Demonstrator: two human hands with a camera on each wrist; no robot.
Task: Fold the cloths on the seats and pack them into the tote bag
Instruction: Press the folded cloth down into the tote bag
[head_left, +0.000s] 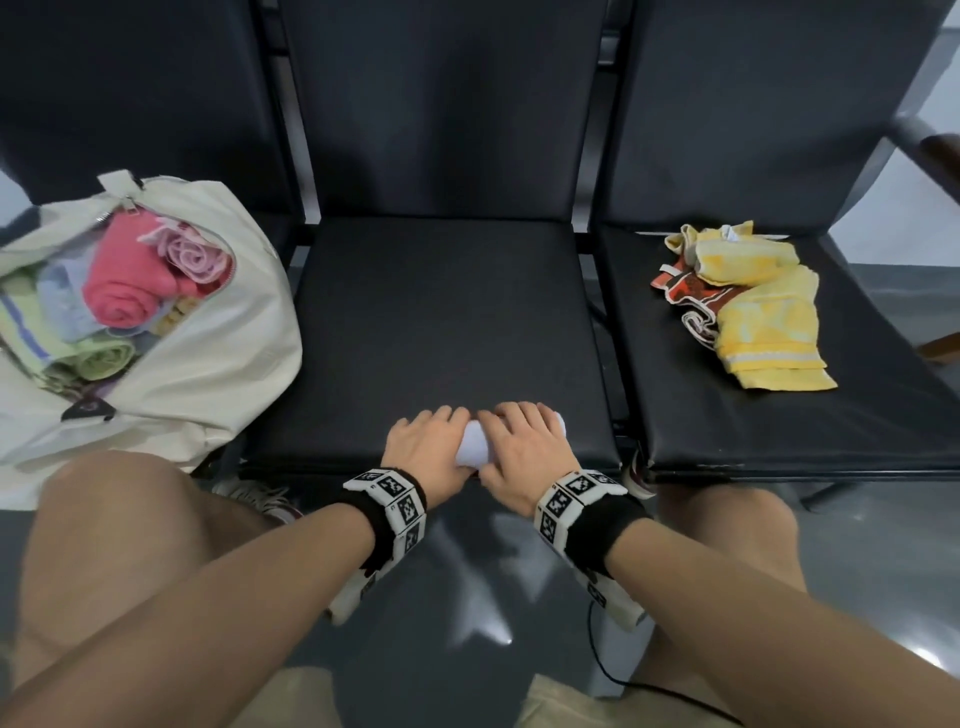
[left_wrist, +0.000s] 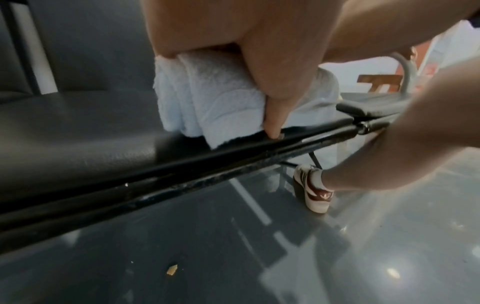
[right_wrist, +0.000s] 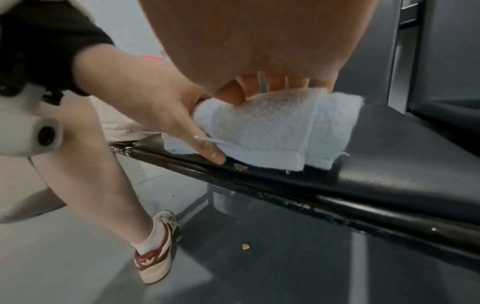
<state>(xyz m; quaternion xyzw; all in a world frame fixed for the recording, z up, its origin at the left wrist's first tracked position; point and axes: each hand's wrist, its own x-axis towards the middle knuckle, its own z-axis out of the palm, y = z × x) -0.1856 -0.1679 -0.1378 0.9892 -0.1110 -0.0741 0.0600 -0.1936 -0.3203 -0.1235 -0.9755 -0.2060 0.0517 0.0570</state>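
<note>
A white terry cloth (head_left: 480, 440) lies rolled up at the front edge of the middle black seat (head_left: 441, 312). Both hands sit on it side by side. My left hand (head_left: 431, 441) wraps the roll's left part, with fingers over the top and the thumb (left_wrist: 275, 92) down its near side. My right hand (head_left: 524, 447) covers the right part, its fingers curled over the top of the white cloth (right_wrist: 272, 127). The cream tote bag (head_left: 218, 353) stands open on the left seat, holding several rolled cloths. A yellow cloth (head_left: 769, 322) and a red patterned cloth (head_left: 685, 288) lie crumpled on the right seat.
My bare knees (head_left: 119, 519) flank the middle seat close to its front edge. A wooden armrest (head_left: 935, 150) sticks out at the far right. Under the seats are the black metal frame (left_wrist: 182, 181), a grey glossy floor and my shoes (right_wrist: 155, 255).
</note>
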